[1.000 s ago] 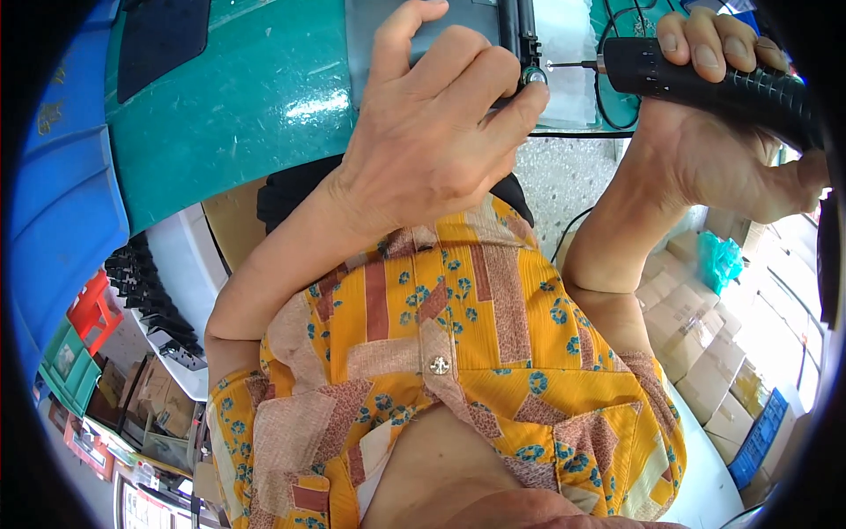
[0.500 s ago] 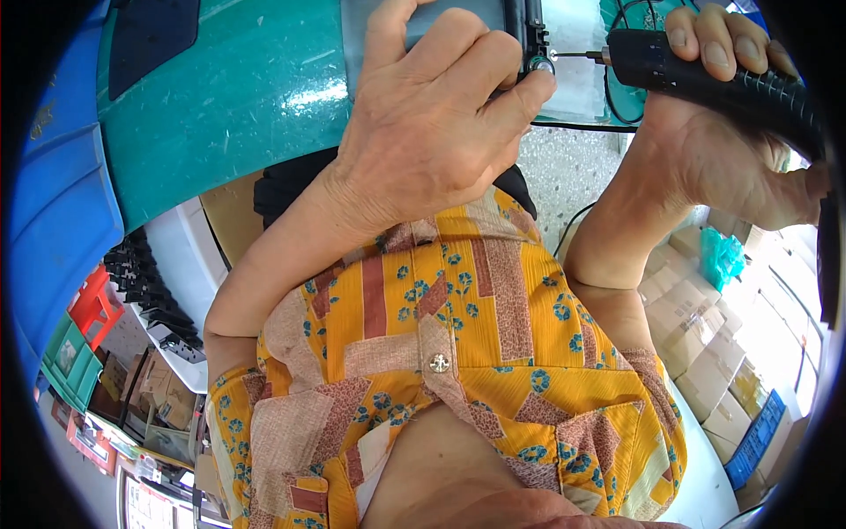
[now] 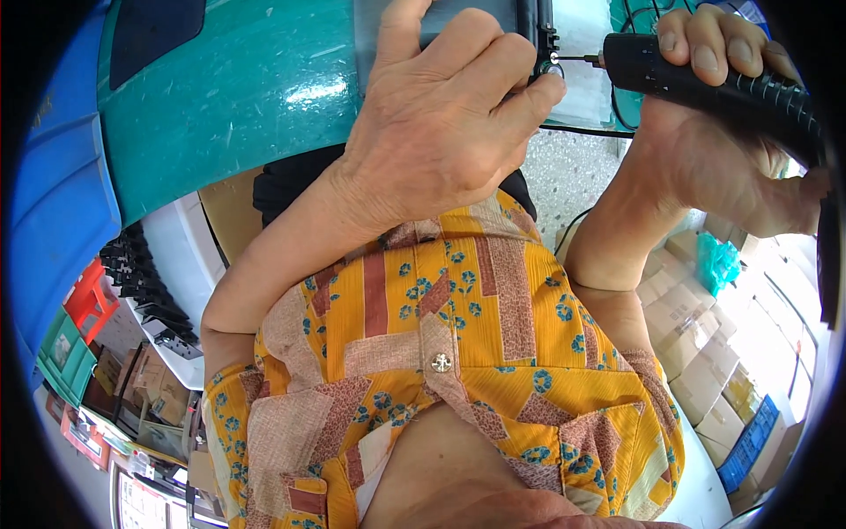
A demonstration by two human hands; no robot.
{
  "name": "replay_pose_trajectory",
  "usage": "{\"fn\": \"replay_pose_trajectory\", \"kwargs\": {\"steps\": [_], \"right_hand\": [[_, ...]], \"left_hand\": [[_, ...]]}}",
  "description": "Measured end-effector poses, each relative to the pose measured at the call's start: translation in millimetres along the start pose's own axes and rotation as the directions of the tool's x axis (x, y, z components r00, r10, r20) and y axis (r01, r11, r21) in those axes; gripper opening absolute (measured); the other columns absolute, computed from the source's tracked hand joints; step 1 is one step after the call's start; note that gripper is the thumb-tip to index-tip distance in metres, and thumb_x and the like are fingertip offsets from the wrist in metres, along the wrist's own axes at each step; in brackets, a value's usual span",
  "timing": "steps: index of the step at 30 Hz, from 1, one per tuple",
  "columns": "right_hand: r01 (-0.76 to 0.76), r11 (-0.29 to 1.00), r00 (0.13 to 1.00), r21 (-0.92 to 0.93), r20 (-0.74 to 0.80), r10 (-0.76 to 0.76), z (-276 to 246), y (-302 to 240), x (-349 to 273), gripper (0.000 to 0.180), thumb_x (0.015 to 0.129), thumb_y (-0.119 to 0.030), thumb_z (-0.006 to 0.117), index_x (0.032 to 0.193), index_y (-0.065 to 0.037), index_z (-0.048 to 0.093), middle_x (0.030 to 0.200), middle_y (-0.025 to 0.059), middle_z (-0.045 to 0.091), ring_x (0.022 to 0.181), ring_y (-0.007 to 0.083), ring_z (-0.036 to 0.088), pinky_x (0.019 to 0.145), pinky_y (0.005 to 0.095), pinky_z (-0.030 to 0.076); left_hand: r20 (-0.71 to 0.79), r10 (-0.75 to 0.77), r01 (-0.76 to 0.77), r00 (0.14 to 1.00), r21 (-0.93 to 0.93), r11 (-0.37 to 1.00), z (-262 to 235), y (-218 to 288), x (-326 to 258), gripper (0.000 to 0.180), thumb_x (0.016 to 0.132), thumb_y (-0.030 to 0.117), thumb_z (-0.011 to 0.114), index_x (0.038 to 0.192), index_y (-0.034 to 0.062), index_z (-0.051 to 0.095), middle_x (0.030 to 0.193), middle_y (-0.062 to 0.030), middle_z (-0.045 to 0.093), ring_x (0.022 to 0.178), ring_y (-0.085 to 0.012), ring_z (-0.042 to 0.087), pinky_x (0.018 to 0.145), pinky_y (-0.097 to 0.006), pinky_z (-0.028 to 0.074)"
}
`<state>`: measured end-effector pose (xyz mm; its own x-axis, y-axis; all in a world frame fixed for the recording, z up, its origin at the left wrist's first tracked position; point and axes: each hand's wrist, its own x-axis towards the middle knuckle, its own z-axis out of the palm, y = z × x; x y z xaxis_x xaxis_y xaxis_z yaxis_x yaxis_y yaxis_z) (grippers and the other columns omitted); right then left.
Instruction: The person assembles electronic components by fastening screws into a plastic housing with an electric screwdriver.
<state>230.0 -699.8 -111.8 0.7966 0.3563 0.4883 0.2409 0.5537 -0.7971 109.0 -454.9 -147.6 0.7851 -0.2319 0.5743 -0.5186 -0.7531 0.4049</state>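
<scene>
My left hand (image 3: 441, 123) lies over a flat grey device with a black edge (image 3: 529, 26) on the teal table (image 3: 229, 97), fingers curled around its right edge, holding it down. My right hand (image 3: 714, 141) grips a black electric screwdriver (image 3: 714, 79), held level. Its thin bit points left and meets a small screw spot at the device's right edge, just beside my left fingertips. Most of the device is hidden under my left hand. My orange patterned shirt fills the lower middle of the view.
A black cable (image 3: 634, 106) loops on the table behind the screwdriver. A blue bin (image 3: 53, 203) stands at the left. Black parts (image 3: 141, 282) lie on a white tray, with red and green crates (image 3: 70, 335) below. Cardboard boxes (image 3: 705, 353) are stacked at the right.
Both hands have stayed almost in place. The screwdriver bit has remained at the device's edge, and the view has shifted only slightly.
</scene>
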Motion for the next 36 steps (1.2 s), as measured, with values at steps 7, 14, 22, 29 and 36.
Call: {"fn": "replay_pose_trajectory", "kwargs": {"steps": [7, 14, 22, 29, 36], "right_hand": [[-0.013, 1.000, 1.000, -0.010, 0.023, 0.013, 21.4, 2.9, -2.1, 0.086, 0.075, -0.084, 0.066, 0.113, -0.007, 0.063, 0.093, 0.0041, 0.055, 0.073, 0.0169, 0.053, 0.067, 0.0347, 0.042], [-0.056, 0.998, 0.998, 0.020, 0.035, 0.055, 43.5, 4.5, -10.2, 0.087, 0.074, -0.086, 0.066, 0.114, -0.008, 0.063, 0.093, 0.0038, 0.055, 0.072, 0.0168, 0.053, 0.067, 0.0346, 0.042], [0.000, 1.000, 0.993, -0.028, 0.118, 0.004, 77.8, 18.8, 18.2, 0.088, 0.074, -0.087, 0.066, 0.114, -0.008, 0.064, 0.093, 0.0034, 0.056, 0.072, 0.0166, 0.054, 0.066, 0.0344, 0.042], [0.114, 0.984, 0.967, -0.137, 0.243, -0.078, 89.1, 35.0, 10.7, 0.084, 0.082, -0.080, 0.064, 0.117, -0.004, 0.053, 0.091, 0.0077, 0.053, 0.072, 0.0193, 0.053, 0.067, 0.0364, 0.046], [0.078, 0.975, 0.969, 0.207, 0.214, -0.123, 91.5, 31.5, 62.6, 0.090, 0.076, -0.086, 0.063, 0.117, -0.007, 0.064, 0.097, 0.0077, 0.055, 0.082, 0.0195, 0.054, 0.077, 0.0376, 0.044]], "left_hand": [[0.035, 0.027, -0.027, 0.999, 0.015, 1.000, -2.8, -2.6, 1.7, 0.019, 0.079, 0.008, 0.071, 0.097, 0.0034, 0.077, 0.083, -0.0019, 0.054, 0.081, -0.0188, 0.055, 0.109, -0.056, 0.037], [0.062, 0.060, -0.066, 0.996, 0.093, 0.993, -3.7, -8.4, -1.0, 0.018, 0.079, 0.008, 0.072, 0.096, 0.0032, 0.076, 0.083, -0.0030, 0.056, 0.082, -0.0204, 0.057, 0.106, -0.059, 0.040], [-0.241, 0.105, -0.101, 0.965, 0.031, 0.994, 30.3, -10.0, -4.6, 0.017, 0.072, 0.014, 0.070, 0.087, 0.0068, 0.072, 0.080, 0.0011, 0.053, 0.085, -0.0179, 0.057, 0.110, -0.058, 0.037], [-0.135, 0.046, -0.050, 0.990, -0.022, 0.999, 22.6, -5.8, -13.9, 0.027, 0.076, 0.012, 0.067, 0.102, 0.0095, 0.075, 0.084, 0.0009, 0.055, 0.085, -0.0185, 0.059, 0.114, -0.063, 0.031], [-0.139, 0.033, -0.033, 0.990, -0.001, 0.999, 26.5, -6.2, -12.9, 0.029, 0.075, 0.013, 0.067, 0.102, 0.0112, 0.077, 0.084, 0.0006, 0.054, 0.087, -0.0183, 0.059, 0.115, -0.064, 0.029]]}}
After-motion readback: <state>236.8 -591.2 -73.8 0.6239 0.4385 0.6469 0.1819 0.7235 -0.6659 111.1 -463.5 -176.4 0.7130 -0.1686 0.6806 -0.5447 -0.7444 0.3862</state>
